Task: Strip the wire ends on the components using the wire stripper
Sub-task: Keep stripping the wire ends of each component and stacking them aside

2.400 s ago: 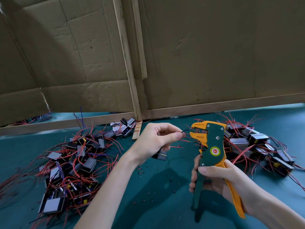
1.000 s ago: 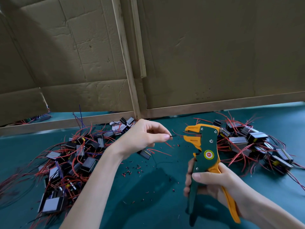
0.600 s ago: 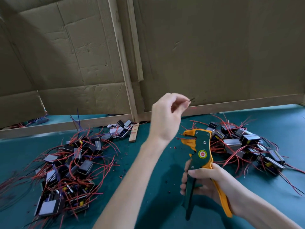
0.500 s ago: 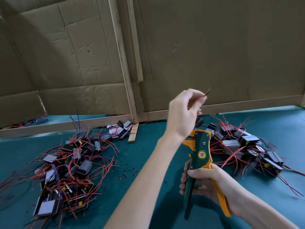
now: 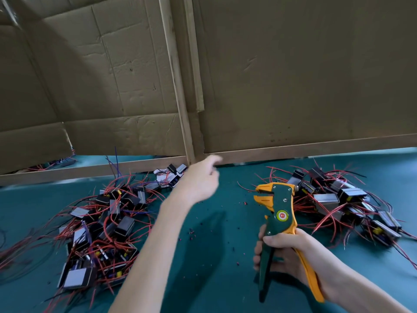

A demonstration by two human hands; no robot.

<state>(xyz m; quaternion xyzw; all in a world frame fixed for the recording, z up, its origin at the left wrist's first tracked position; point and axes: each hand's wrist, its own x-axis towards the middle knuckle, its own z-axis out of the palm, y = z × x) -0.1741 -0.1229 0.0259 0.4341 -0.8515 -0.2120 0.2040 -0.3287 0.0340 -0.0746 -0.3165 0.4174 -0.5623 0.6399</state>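
My right hand [image 5: 286,251] grips the handles of the green and orange wire stripper [image 5: 278,211], which stands upright with its jaws pointing left and nothing in them. My left hand [image 5: 200,179] hovers, blurred, over the middle of the green mat [image 5: 209,267], left of the jaws. Its fingers are loosely extended and I see nothing in it. A pile of black components with red wires [image 5: 106,222] lies on the left. A second pile of components [image 5: 343,199] lies on the right, behind the stripper.
Cardboard walls [image 5: 293,75] on a wooden frame [image 5: 178,86] close off the back of the mat. Small bits of stripped insulation [image 5: 191,232] are scattered between the two piles. A small cluster of components [image 5: 171,172] sits by the frame post.
My left hand pinched a component's wire at the stripper jaws, lifted it up toward the right pile, then dropped back to the middle without it. The stripper stayed upright in my right hand.
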